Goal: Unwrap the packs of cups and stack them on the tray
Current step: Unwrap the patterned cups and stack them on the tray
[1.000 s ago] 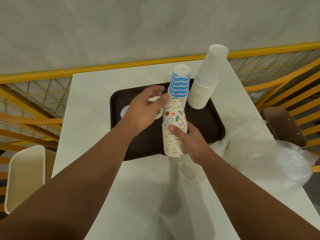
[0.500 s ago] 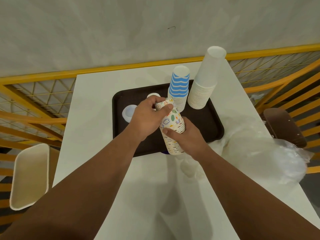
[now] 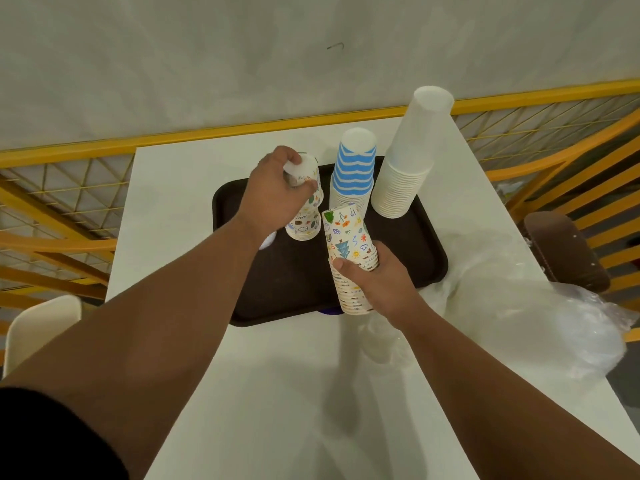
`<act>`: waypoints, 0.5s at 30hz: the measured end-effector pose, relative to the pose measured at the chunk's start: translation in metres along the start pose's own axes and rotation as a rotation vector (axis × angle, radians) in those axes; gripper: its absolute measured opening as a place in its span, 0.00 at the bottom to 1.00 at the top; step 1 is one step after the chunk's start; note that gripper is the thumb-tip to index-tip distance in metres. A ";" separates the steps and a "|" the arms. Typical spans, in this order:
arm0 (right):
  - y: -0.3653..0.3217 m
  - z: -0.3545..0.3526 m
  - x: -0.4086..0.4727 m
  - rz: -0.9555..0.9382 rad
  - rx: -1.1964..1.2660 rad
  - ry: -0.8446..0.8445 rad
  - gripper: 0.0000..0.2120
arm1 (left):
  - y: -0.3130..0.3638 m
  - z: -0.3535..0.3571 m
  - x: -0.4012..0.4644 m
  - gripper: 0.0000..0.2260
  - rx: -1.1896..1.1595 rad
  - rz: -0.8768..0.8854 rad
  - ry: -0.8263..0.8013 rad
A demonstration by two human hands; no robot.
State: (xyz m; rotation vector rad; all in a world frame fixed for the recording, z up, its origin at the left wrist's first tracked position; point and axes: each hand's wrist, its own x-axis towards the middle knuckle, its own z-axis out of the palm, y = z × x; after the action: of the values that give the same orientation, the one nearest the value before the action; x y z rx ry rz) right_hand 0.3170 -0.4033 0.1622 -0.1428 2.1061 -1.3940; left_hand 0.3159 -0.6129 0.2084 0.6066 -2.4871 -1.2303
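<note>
The left hand (image 3: 273, 195) grips a few light, crushable printed cups (image 3: 304, 216) over the tray (image 3: 408, 244), while the right hand (image 3: 374, 278) clasps the main stack (image 3: 349, 258) at the tray's near edge; gentle sidewall grips suit best.

White tabletop (image 3: 263, 393); yellow railing (image 3: 207, 131) behind; cream chair (image 3: 41, 327) left, brown seat (image 3: 564, 251) right; grey wall (image 3: 242, 57).
</note>
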 end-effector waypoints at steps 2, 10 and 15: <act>0.002 -0.001 0.000 0.011 -0.001 0.001 0.28 | -0.010 0.008 -0.002 0.16 -0.028 -0.027 -0.037; 0.000 -0.003 -0.002 0.023 0.007 -0.023 0.23 | -0.032 0.019 -0.009 0.16 0.275 -0.064 -0.136; -0.008 -0.006 -0.009 0.036 0.134 -0.128 0.22 | 0.007 0.006 -0.041 0.11 -0.165 -0.133 -0.036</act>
State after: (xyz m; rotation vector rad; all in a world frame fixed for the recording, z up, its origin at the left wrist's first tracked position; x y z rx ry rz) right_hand 0.3190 -0.3987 0.1745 -0.1362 1.8962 -1.4602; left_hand 0.3472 -0.5849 0.2070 0.7213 -2.3757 -1.4898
